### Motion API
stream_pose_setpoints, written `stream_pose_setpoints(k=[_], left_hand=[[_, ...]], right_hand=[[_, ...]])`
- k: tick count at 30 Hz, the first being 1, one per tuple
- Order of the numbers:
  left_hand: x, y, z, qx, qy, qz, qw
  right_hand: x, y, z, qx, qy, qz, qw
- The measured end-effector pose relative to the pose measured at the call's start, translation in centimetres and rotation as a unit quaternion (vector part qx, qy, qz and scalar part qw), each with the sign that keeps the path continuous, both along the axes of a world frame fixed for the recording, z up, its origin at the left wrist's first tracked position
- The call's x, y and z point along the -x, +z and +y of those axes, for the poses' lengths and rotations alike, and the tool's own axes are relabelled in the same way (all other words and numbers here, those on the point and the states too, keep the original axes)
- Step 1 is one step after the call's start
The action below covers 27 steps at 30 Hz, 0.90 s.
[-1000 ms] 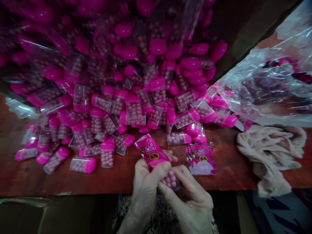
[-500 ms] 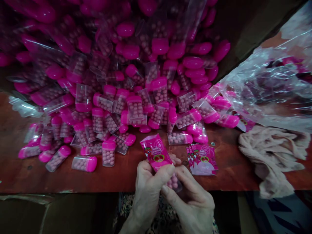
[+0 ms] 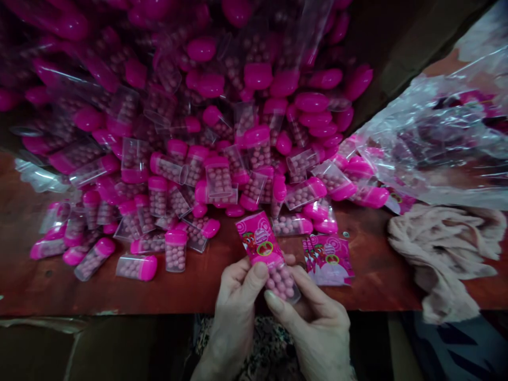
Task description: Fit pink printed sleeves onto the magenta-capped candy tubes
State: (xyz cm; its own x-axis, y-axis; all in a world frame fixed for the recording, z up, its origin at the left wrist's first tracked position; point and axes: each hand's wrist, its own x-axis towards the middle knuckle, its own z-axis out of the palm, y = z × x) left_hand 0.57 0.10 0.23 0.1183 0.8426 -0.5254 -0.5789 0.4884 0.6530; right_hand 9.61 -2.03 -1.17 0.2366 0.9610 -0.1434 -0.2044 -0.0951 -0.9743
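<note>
Near the table's front edge, my left hand (image 3: 240, 296) pinches the lower part of a pink printed wrapper (image 3: 260, 238), thumb in front. Below the wrapper shows the clear end of a candy container (image 3: 281, 283) full of small pink balls. My right hand (image 3: 313, 317) grips this container from the right, its thumb at the lower end. The wrapper covers the container's upper part; whether it goes all the way around, I cannot tell. Right of my hands lies a small fanned stack of similar pink wrappers (image 3: 327, 259) on the table.
A large heap of pink-capped candy containers (image 3: 218, 177) spills from a dark box onto the reddish wooden table (image 3: 222, 301). Several loose containers (image 3: 137, 266) lie at the left. On the right are a crumpled beige cloth (image 3: 444, 254) and a clear plastic bag (image 3: 428, 143).
The wrapper and container have shifted slightly right, and more of the pink balls now shows below the wrapper. My left thumb has moved left and is more upright.
</note>
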Motion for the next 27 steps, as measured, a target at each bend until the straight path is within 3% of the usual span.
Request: stream_pose_setpoints(k=[5,9,11,17,19,27], left_hand=[[-0.1,-0.2,-0.4,-0.022,-0.052,0.017,0.998],[0.7,-0.3,-0.1,0.002,-0.029,-0.008,1.000],[1.1,-0.3,0.1,0.016,-0.004,-0.009,1.000],[1.4,-0.2,0.1,0.044,-0.028,0.009,0.999],[1.1,-0.1,-0.1,0.055,-0.033,0.017,0.998],[0.0,0.2,-0.7,0.037,-0.061,0.019,0.997]], right_hand=[[-0.1,0.0,-0.3,-0.008,-0.044,-0.022,0.999],[-0.4,-0.5,-0.6,0.002,0.018,-0.023,1.000],[-0.6,-0.8,-0.9,-0.018,0.045,-0.079,0.996],[-1.4,-1.1,-0.9,-0.141,0.018,-0.319,0.937],[-1.6,-1.0,-0.7,-0.156,0.022,-0.345,0.925],[-2.2,-1.3,-0.2,-0.157,-0.021,-0.359,0.920]])
